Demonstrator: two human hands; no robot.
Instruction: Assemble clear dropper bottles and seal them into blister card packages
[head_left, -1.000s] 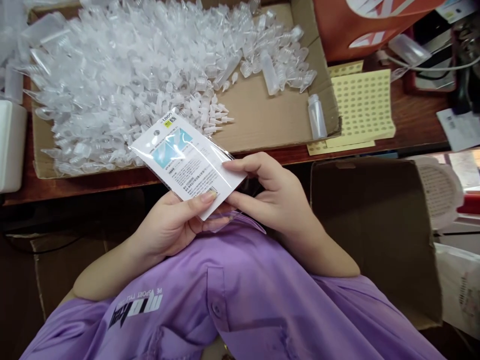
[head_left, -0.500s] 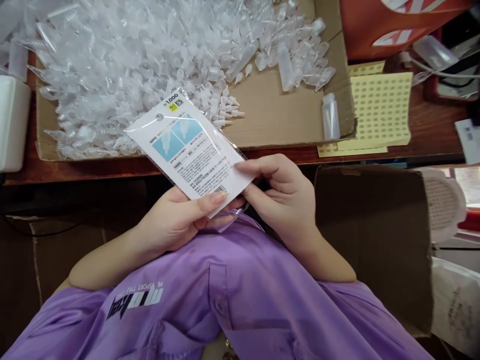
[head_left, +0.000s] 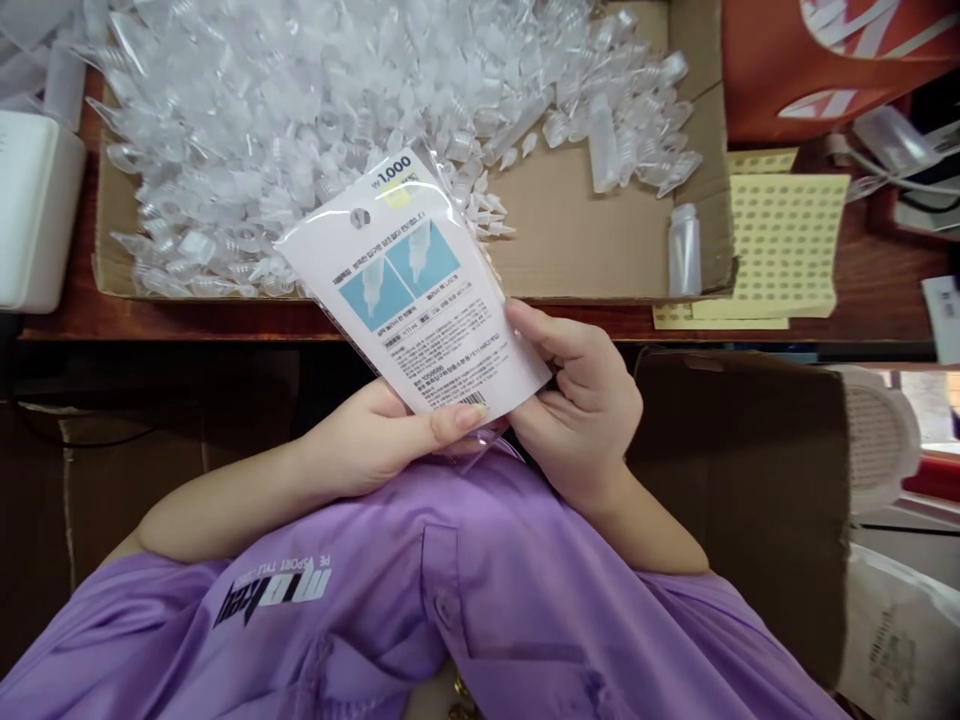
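Observation:
Both my hands hold a clear plastic packet (head_left: 420, 300) with a white printed card inside, tilted in front of my chest. The card bears a price, two blue pictures of nozzles, fine print and a barcode. My left hand (head_left: 397, 435) grips the lower left edge, its thumb lying over the barcode and its other fingers hidden beneath. On the lower right, my right hand (head_left: 581, 400) pinches the packet's edge between thumb and fingers. Past the packet's upper end lies a heap of clear plastic nozzles and caps (head_left: 300, 120).
The heap fills much of a shallow cardboard tray (head_left: 585, 265) on the table. A small clear bottle (head_left: 684, 250) stands at the tray's right end, beside yellow sticker sheets (head_left: 787, 240). A white box (head_left: 37, 210) is at left; an open brown carton (head_left: 739, 500) sits below right.
The packet has turned more upright and moved slightly to the right, with both hands still on it. The whole view has shifted a little, so the tray appears further right.

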